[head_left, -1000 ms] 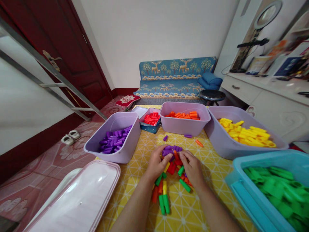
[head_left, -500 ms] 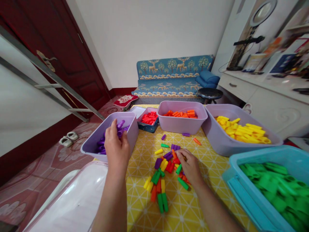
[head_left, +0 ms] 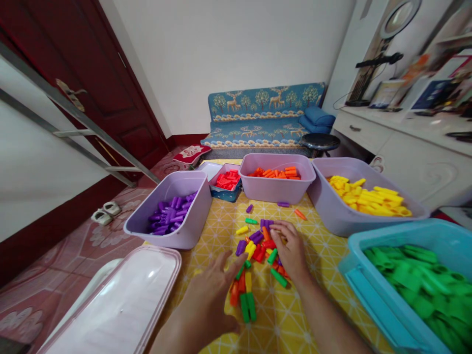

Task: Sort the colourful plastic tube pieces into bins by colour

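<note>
My left hand [head_left: 208, 297] is open over the near left side of a mixed pile, fingers spread and thumb apart, with nothing in it. Curled over the pile's right side, my right hand [head_left: 292, 250] reaches its fingertips to joined purple plastic pieces [head_left: 266, 223]. A purple sliver shows under its palm; the rest of that piece is hidden. Red pieces [head_left: 259, 253], yellow pieces [head_left: 250, 250] and green pieces [head_left: 248, 307] lie about. A lilac tub [head_left: 195, 223] on the left contains purple tube-like pieces [head_left: 171, 215].
Behind the pile stand a small box [head_left: 225, 194] of red pieces and a lilac tub [head_left: 275, 189] of orange ones. To the right are a tub [head_left: 332, 211] of yellow pieces and a turquoise tub [head_left: 372, 295] of green ones. A pale lid [head_left: 121, 300] lies at left.
My left hand has come out of the purple tub and moved right and nearer, down to the pile. My right hand has shifted slightly, its index finger stretching toward the purple pieces.
</note>
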The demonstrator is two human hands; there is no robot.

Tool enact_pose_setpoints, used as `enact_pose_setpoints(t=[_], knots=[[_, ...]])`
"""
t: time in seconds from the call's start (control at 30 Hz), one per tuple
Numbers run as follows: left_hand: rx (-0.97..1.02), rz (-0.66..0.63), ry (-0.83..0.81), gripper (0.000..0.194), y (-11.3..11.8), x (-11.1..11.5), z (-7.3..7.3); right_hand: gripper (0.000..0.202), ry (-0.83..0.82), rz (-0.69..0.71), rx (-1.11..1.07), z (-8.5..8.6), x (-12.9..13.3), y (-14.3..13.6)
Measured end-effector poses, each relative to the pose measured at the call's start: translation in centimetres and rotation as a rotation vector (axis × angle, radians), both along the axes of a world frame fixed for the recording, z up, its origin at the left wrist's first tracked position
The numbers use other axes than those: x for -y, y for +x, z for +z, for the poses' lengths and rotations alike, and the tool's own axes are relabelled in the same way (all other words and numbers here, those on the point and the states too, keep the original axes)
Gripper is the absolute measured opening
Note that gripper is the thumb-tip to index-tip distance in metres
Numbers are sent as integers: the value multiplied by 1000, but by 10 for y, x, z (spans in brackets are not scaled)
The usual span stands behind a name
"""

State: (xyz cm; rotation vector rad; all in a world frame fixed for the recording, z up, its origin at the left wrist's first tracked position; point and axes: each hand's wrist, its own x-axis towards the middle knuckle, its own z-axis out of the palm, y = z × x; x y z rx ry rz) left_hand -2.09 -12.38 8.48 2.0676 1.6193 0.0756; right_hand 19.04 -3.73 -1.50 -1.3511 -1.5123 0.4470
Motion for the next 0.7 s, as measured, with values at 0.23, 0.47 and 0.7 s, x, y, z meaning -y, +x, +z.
enact_pose_setpoints(t=[0.23,0.47,0.7], knots=[[-66,125,1,127,16,-1,-44,48,16,21,331,-2,-7,11],[158,-26,196,103,30,-46,-63,29,-23,133,295,3,-8,16],[543,13,121,77,35,-92,-64,17,-82,-33,26,0,-10,24]])
